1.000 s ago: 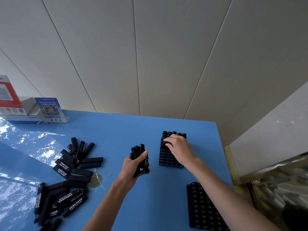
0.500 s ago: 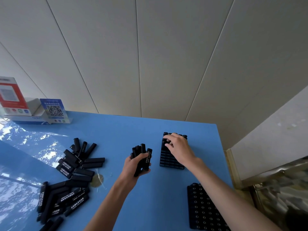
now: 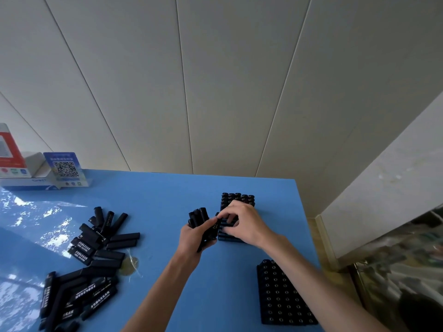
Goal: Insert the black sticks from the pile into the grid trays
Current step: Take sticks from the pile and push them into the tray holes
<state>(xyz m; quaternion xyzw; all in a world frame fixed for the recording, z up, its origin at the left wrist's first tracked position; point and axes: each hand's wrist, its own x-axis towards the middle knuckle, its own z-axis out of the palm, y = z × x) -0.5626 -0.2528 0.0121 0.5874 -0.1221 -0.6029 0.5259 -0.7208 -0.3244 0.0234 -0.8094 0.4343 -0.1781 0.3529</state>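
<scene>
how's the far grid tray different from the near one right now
The far grid tray has sticks standing in its back rows; the near grid tray shows only open holes. The right hand hovers over the far tray; the near one is untouched. Both are black and lie on the blue table.

Blue table [image 3: 155, 200] (sticks [image 3: 91, 259], trays [image 3: 282, 295])

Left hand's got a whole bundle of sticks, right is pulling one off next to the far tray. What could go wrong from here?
1. The left hand grips the bundle of sticks by its lower part only; as the right hand draws one out, that grip may loosen and neighbours could spill onto the table.
2. The right hand covers most of the far tray, so the target hole is likely hidden; misinsertion is possible.
3. The near tray lies beside the right forearm; a sweep back could nudge it.
</scene>
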